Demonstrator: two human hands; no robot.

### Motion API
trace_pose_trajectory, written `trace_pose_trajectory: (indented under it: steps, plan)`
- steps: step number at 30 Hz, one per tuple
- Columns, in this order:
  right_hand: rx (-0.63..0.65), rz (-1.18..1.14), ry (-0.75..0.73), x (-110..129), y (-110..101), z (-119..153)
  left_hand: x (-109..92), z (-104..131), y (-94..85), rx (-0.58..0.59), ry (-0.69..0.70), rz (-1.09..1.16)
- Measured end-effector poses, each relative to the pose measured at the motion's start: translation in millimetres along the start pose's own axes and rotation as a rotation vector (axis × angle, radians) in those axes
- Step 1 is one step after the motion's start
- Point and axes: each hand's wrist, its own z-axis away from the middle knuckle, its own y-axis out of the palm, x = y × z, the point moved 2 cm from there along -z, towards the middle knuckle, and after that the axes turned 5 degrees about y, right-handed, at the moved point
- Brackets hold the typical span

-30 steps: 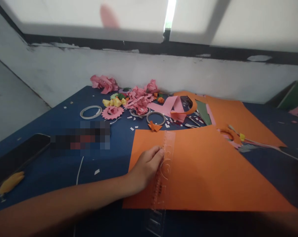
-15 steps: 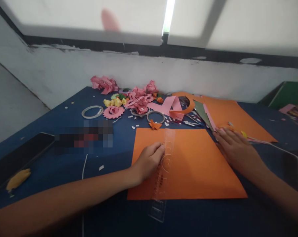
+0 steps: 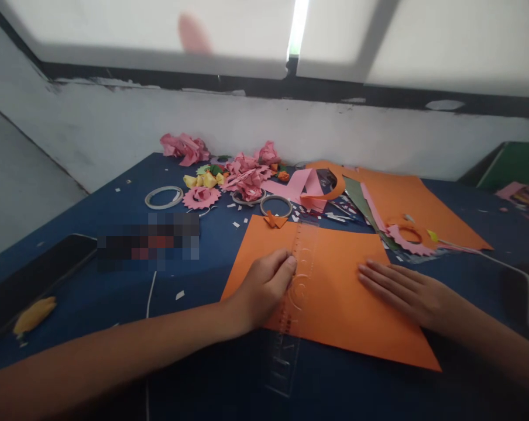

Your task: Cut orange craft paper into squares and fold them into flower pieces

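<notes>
Keeps clear ruler [image 3: 298,298] pinched between thumb and fingers of left hand [image 3: 262,286], over orange sheet [image 3: 335,292] lying beneath both hands. Compared with half a second ago, has shifted right hand [image 3: 411,292], fingers straight and close together, from beside the sheet onto its right part; has turned the sheet askew, with far edge now under folded orange scrap [image 3: 275,220] beyond left hand.

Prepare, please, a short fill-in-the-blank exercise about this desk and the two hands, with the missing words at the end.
1. The left hand holds a transparent ____ with printed marks.
2. The right hand lies over a sheet of paper whose colour is ____.
3. The crumpled paper near the wall is ____ in colour.
4. The tabletop is coloured ____.

Missing words: ruler; orange; pink; blue.
</notes>
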Motion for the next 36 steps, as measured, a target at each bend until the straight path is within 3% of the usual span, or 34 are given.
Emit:
trace_pose_trajectory:
  steps: [12,20,24,30,33,36]
  plan:
    - [0.037,-0.117,0.007,-32,13,0,-7,-10,-7.3,0.147,-0.39,0.167]
    - [-0.048,0.002,-0.024,-37,1,21,0,-18,-21.8,0.057,-0.497,0.301]
    - [-0.123,0.13,0.153,-35,-9,31,5,-20,-26.5,-0.005,-0.512,0.356]
    - [0.008,0.234,0.484,-44,-11,18,10,-19,-26.2,-0.053,-0.571,0.401]
    - [-0.009,0.254,0.596,-42,-21,7,9,-16,-23.1,-0.059,-0.581,0.426]
    - [-0.043,0.147,0.618,-23,-35,-10,8,-11,-18.8,-0.055,-0.562,0.46]
